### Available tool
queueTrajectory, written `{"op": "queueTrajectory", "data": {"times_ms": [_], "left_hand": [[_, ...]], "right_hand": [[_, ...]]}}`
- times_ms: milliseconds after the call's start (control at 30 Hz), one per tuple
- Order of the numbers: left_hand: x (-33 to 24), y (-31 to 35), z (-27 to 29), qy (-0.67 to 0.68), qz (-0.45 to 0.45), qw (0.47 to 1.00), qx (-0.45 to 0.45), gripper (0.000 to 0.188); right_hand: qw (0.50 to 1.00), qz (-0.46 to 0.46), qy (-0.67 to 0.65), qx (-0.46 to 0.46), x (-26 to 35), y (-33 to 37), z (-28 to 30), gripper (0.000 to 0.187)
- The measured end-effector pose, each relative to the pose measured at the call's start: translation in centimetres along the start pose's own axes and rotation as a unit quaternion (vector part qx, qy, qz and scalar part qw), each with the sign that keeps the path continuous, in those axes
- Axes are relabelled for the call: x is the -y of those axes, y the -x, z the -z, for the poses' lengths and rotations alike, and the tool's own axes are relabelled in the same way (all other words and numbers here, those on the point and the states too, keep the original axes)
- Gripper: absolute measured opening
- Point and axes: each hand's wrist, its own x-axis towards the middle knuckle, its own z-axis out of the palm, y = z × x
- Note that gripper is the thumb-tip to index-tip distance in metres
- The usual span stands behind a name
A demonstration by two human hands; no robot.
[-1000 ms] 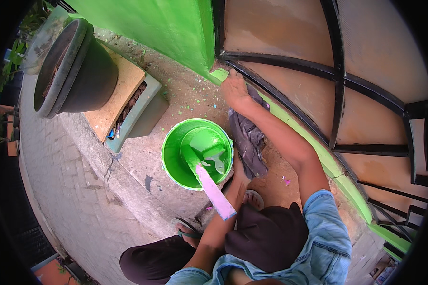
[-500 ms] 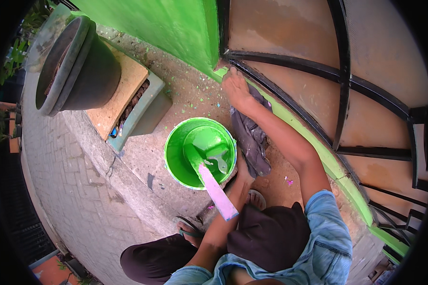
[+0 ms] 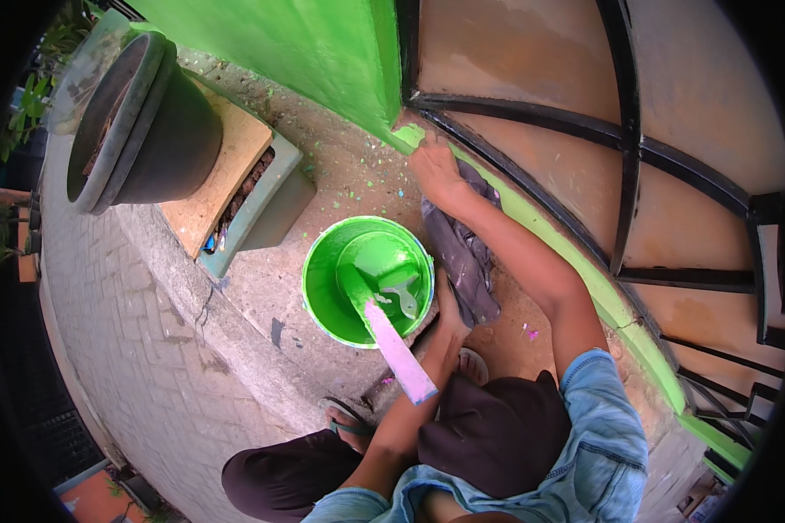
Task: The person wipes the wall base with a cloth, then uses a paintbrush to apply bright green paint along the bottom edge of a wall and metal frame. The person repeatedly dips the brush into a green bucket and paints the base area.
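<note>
My right hand [image 3: 436,170] reaches to the low green ledge [image 3: 532,209] at the wall corner. Its fingers are bent together against the ledge; whatever they hold is hidden. A dark, crumpled cloth [image 3: 464,248] hangs or lies below that forearm. My left hand [image 3: 449,305] is between the cloth and the right side of a paint bucket [image 3: 317,270]; its fingertips are largely hidden, so its grip is unclear. Bright green paint coats the bucket inside. A flat stick [image 3: 397,353], pink at its upper end and green lower down, leans on the rim out of the paint.
Left of the bucket, a large dark flowerpot [image 3: 170,139] sits on a board over a grey-green planter [image 3: 275,196]. Behind is a green wall [image 3: 305,52]; a black metal frame with brown panels [image 3: 514,52] rises on the right. Paint specks dot the concrete.
My right hand has shifted slightly down along the ledge. More of my left hand shows beside the bucket, and the cloth's lower end has moved a little right.
</note>
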Motion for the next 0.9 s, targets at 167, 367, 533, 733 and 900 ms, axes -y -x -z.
{"op": "queueTrajectory", "data": {"times_ms": [167,367,533,733,900], "left_hand": [[-0.5,0.2,-2.2,0.002,-0.015,1.0,-0.013,0.071],[-1.3,0.5,-3.2,-0.013,-0.029,0.999,-0.002,0.07],[-0.1,2.7,-1.7,-0.023,0.051,0.998,0.017,0.06],[-0.4,7.0,-1.8,-0.052,0.1,0.992,0.049,0.055],[-0.1,5.5,-0.6,-0.035,0.109,0.993,0.019,0.052]], "right_hand": [[0.958,0.045,-0.077,-0.271,-2.5,-1.8,-3.5,0.043],[0.989,0.011,-0.054,-0.135,-2.7,-1.6,-4.3,0.046],[0.983,0.026,0.03,-0.178,-5.0,5.8,-5.5,0.035],[0.995,-0.06,-0.055,0.054,-6.9,14.1,1.0,0.03],[0.955,-0.013,-0.185,-0.233,-5.1,10.5,0.9,0.021]]}}
